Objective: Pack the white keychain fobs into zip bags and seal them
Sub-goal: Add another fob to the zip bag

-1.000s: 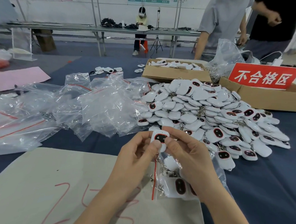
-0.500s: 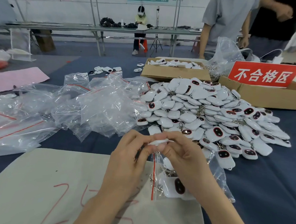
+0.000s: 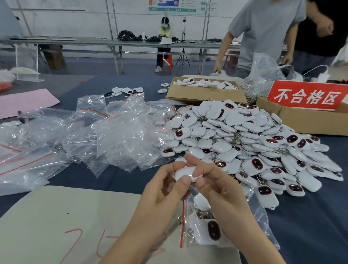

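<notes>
Both my hands hold one white keychain fob in front of me, its plain white back facing up. My left hand curls round its left side and my right hand pinches its right end. Under my hands lies a clear zip bag with a red seal line; it holds fobs, one showing its dark oval face. A big heap of white fobs lies just beyond on the blue table.
Empty zip bags are piled to the left. A grey sheet with red marks lies near me. Behind the heap stand a cardboard box of fobs and a box with a red sign. Two people stand at the far right.
The fob between my fingers has been turned over: its dark face showed one second ago, then its edge, and now its white back is up. My hands stayed over the bag.
</notes>
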`<act>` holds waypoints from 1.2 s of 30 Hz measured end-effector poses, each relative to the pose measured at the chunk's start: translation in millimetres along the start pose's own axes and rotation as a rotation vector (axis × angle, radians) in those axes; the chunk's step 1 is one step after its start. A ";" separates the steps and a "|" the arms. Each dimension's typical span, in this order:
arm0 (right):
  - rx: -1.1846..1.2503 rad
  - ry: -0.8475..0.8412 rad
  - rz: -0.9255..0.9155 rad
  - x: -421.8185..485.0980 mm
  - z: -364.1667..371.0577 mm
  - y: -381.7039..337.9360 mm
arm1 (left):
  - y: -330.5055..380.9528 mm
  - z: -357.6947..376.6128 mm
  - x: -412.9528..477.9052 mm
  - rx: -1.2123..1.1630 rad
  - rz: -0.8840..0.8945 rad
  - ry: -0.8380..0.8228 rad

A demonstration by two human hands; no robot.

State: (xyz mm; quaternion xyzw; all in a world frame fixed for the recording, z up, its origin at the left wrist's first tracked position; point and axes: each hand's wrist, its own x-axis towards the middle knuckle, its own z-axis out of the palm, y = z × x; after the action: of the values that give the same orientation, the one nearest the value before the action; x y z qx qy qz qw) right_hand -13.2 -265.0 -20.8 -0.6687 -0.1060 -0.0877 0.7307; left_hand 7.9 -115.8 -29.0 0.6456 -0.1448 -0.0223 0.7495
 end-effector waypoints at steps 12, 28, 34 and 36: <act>-0.049 0.100 0.019 0.6 6.4 -0.2 | -0.9 6.0 -2.4 0.080 0.143 0.125; -0.182 0.154 -0.021 1.2 5.9 0.9 | 4.8 -2.2 -1.8 -0.082 0.015 -0.075; -0.298 0.195 0.059 0.8 -2.4 -2.1 | -0.1 -12.7 2.1 0.290 0.061 0.029; -0.380 0.238 0.043 3.5 -10.8 -2.8 | 1.5 -27.3 9.2 0.291 -0.057 0.124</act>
State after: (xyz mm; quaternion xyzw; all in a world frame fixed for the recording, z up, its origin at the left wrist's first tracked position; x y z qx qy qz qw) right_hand -10.1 -276.0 -18.1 -0.7814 0.0134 -0.1688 0.6006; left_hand 23.2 -91.3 -29.2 0.7514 -0.0815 0.0177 0.6546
